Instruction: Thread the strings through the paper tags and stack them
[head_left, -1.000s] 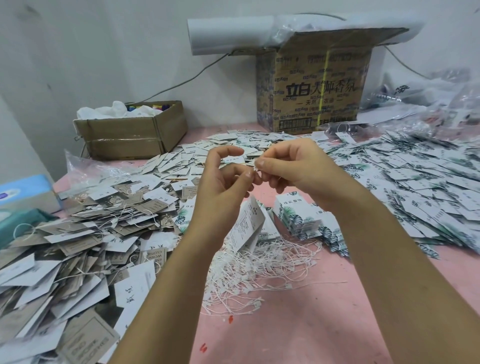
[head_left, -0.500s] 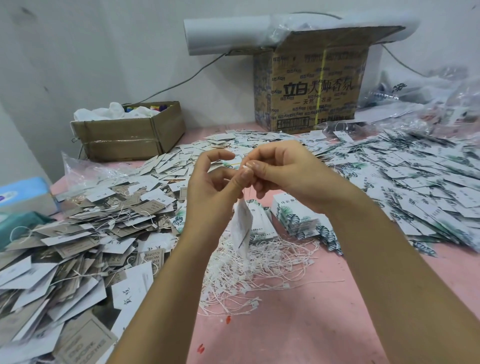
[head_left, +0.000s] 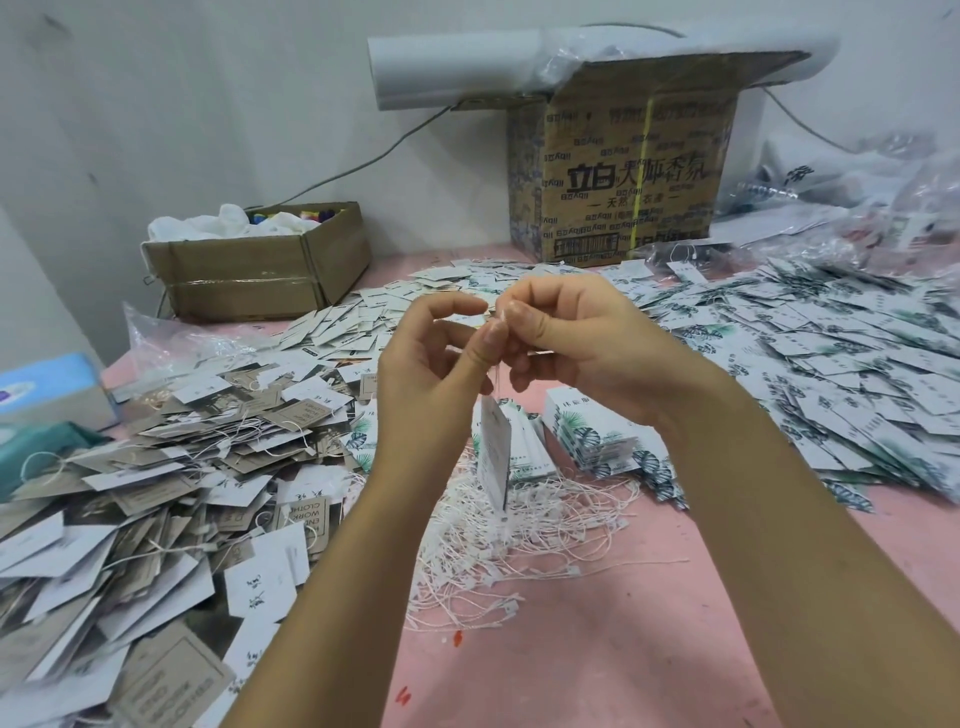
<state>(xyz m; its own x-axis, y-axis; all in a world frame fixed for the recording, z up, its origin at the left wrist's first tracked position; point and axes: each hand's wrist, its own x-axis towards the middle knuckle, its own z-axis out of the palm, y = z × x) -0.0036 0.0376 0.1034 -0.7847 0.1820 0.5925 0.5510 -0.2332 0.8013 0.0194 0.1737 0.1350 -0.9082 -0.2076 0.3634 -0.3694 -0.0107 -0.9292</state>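
Pink table (head_left: 571, 649) carries the work sorted by stage: a heap of threaded tags (head_left: 156, 467) at the left, leaf-printed tags (head_left: 831, 364) spread at the right, a neat stack (head_left: 587, 431) of them near the middle, and loose white strings (head_left: 519, 530) below the hands, likely so everything stays within reach. Above that tangle the left hand (head_left: 431, 374) and right hand (head_left: 582, 338) meet fingertip to fingertip, both pinching the top of one string (head_left: 497, 379). A paper tag (head_left: 493, 452) hangs from it edge-on, free of the table; its weight probably keeps the loop taut. Fingertips hide the string's ends, so whether its clasp is joined cannot be told. The tag's print and hole are unreadable.
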